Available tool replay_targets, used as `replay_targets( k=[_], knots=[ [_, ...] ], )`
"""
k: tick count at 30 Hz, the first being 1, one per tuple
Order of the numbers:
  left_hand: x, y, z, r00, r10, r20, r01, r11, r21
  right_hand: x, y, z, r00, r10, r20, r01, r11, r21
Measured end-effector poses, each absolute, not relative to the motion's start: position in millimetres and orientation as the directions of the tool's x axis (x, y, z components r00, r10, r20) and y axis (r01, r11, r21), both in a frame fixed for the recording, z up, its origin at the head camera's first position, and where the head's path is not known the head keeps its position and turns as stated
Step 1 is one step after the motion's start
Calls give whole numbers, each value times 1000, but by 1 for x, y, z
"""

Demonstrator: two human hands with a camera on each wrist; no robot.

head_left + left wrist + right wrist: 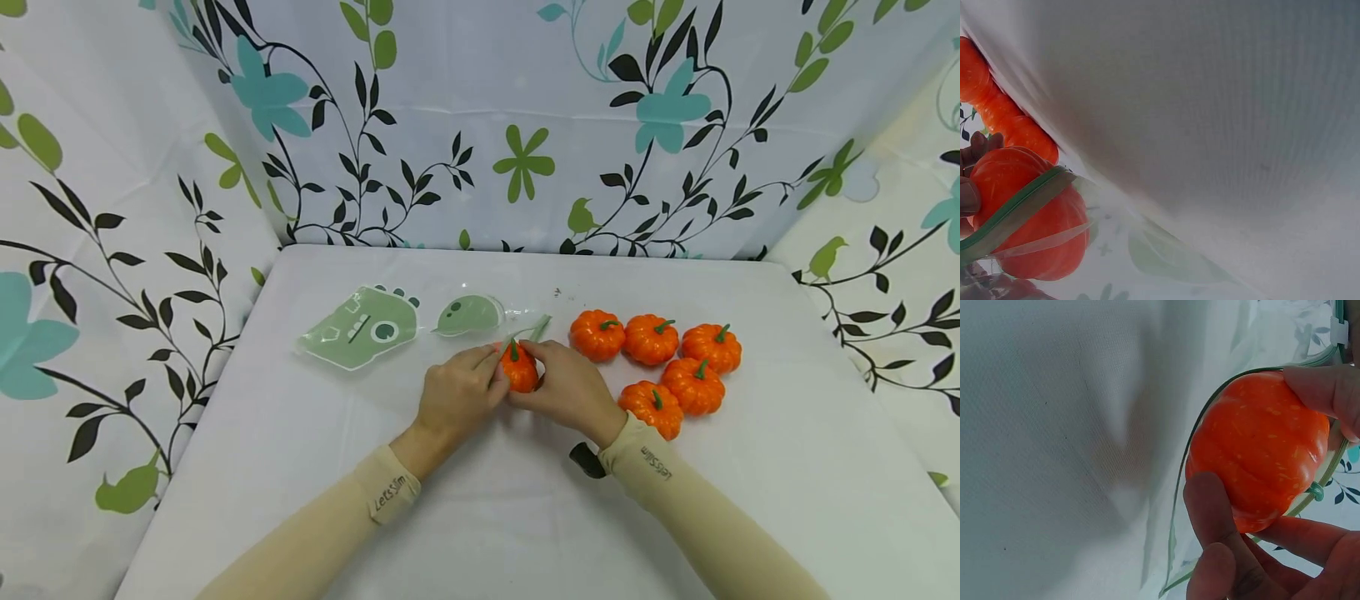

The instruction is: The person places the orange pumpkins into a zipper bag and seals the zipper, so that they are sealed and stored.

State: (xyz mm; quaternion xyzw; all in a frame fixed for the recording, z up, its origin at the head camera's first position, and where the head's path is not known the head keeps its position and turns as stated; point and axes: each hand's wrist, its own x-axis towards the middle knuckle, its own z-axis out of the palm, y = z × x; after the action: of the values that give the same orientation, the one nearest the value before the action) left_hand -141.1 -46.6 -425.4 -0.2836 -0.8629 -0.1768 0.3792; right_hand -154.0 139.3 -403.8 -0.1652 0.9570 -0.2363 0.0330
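A small orange toy pumpkin (519,367) with a green stem is between the two hands, in the mouth of a clear zip bag with a green zip strip (1182,481). My right hand (570,387) holds the pumpkin in its fingertips from one side. Curled at the bag's opening, my left hand (461,390) grips the bag's edge, and its thumb touches the pumpkin in the right wrist view. A white slider (1339,331) sits on the zip. In the left wrist view the green strip (1016,215) crosses in front of the pumpkin. Part of the left hand's grip is hidden.
Several more toy pumpkins (651,340) stand in a group to the right. A green dinosaur-head bag (352,350) lies flat at the left, with a green rounded piece (471,317) beside it. White cloth (480,525) covers the table; a patterned curtain (450,100) hangs behind.
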Motion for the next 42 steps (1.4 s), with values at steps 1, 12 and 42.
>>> replay_targets(
  k=[1, 12, 42],
  knots=[
    [-141, -47, -426, -550, 352, 757, 625, 775, 93, -154, 138, -405, -942, -336, 14, -305, 835, -458],
    [-146, -50, -427, -601, 278, 749, 602, 774, 196, -152, 136, -409, -932, -363, 3, -315, 805, -502],
    [-138, -42, -429, -557, 323, 765, 638, 756, 144, -165, 143, -416, -928, -359, -99, -133, 569, -812]
  ],
)
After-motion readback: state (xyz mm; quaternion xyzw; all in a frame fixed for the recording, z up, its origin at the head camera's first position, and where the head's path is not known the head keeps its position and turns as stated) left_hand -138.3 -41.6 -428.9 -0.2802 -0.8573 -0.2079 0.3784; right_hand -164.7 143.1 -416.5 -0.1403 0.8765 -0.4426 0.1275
